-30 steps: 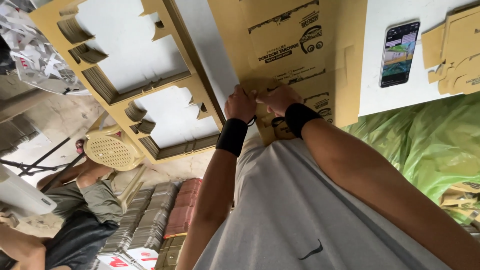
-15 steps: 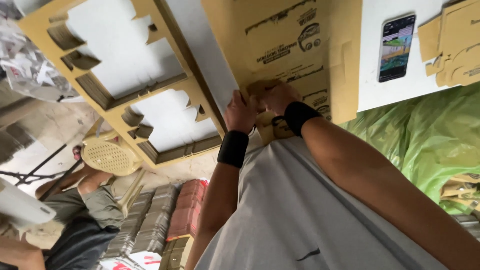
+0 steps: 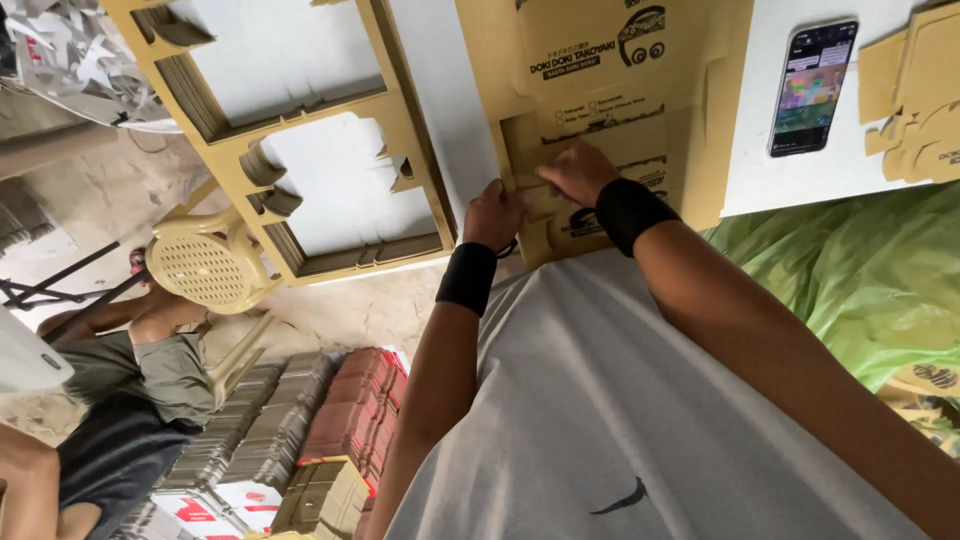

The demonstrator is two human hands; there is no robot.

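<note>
Head view, looking down past the person's grey shirt. A printed tan cardboard sheet [image 3: 600, 110] lies flat on the white desk [image 3: 445, 90], its near edge at the desk's edge close to the body, so both hands can reach it without stretching.

The left hand [image 3: 492, 215], at about 7 o'clock of the sheet, has its grip curled over the sheet's lower edge, fingers closed around the card; this appears to steady the sheet. The right hand [image 3: 575, 172], just at 2 o'clock of the left hand, lies on the printed face with the fingers bent and pressed down on a die-cut part [image 3: 535, 200]; whether they pinch a flap or merely push on it cannot be told. Both wrists carry black wristbands [image 3: 468, 278].

At 10 o'clock of the hands lies a stack of punched-out cardboard frames [image 3: 300, 150], set apart from the sheet. At 2 o'clock a phone [image 3: 812, 88] rests face up, screen lit, and cardboard pieces [image 3: 915, 95] lie beyond it. A green plastic sheet [image 3: 860, 270] hangs at 3 o'clock. Below the desk, at 8 o'clock: a yellow plastic chair [image 3: 205, 265], another person [image 3: 130, 380], and bundled flat cartons [image 3: 300, 420] on the floor.
</note>
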